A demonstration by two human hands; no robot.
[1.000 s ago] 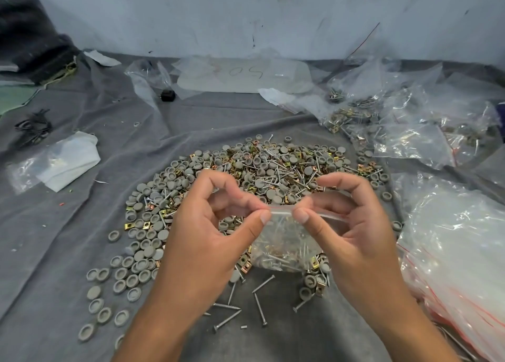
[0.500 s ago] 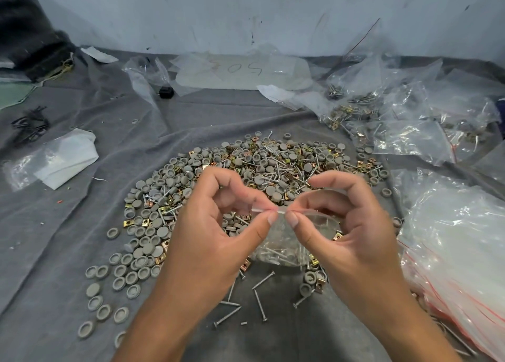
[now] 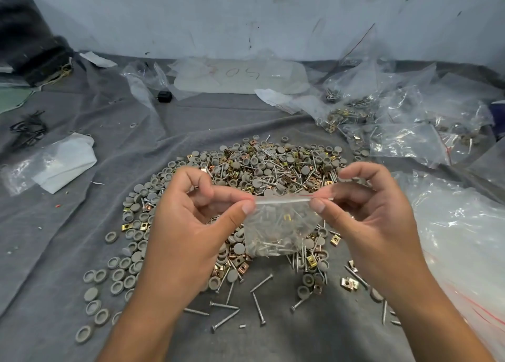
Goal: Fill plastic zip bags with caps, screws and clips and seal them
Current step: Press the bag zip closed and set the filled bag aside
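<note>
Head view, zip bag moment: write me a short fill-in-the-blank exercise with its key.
1. The left hand and right hand pinch the top strip of a small ____.
2. The zip bag holds caps, clips and ____.
3. It hangs above a pile of parts on a ____ cloth.

Missing: zip bag; screws; grey

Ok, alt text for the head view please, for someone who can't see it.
Two hands, left and right, pinch the top strip of a small clear bag holding screws and caps, above a pile of caps, screws and clips on grey cloth. Filled bags lie far right.
</note>
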